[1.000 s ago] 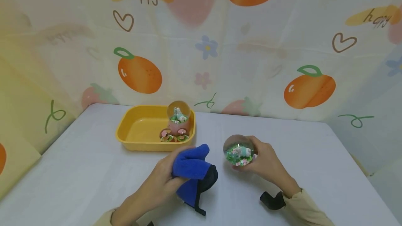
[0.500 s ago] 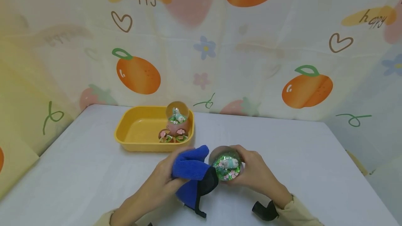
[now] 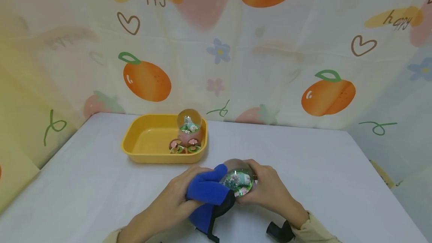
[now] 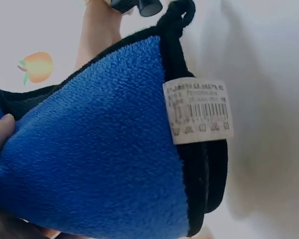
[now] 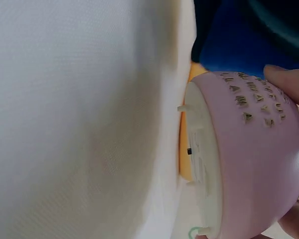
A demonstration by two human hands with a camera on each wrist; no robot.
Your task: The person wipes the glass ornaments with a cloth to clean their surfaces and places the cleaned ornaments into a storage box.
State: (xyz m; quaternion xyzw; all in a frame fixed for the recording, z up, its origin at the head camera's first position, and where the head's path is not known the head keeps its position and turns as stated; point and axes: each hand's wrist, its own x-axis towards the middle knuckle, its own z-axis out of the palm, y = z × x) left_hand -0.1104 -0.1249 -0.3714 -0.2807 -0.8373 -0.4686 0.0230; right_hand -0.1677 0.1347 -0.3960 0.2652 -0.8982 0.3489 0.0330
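My left hand (image 3: 175, 194) grips a folded blue cloth (image 3: 206, 190) with black edging and a loop; a white printed label (image 4: 198, 109) shows on it in the left wrist view. My right hand (image 3: 270, 185) holds a snow globe (image 3: 239, 179) by its base, tilted so the dome faces the cloth. Green and pink figures show inside the dome. In the right wrist view the pink base (image 5: 259, 149) bears raised letters, and its pale underside faces left. The cloth overlaps the dome's left side in the head view.
A yellow tray (image 3: 141, 158) stands behind the hands. In its right end sits another snow globe (image 3: 189, 126) with small mushroom-like decorations at its foot. A white cloth covers the table (image 3: 303, 153), and a printed curtain (image 3: 263, 66) hangs behind it.
My right hand has brought the snow globe leftward and toward me until it meets the cloth. The left hand keeps its grip on the cloth and has shifted only slightly.
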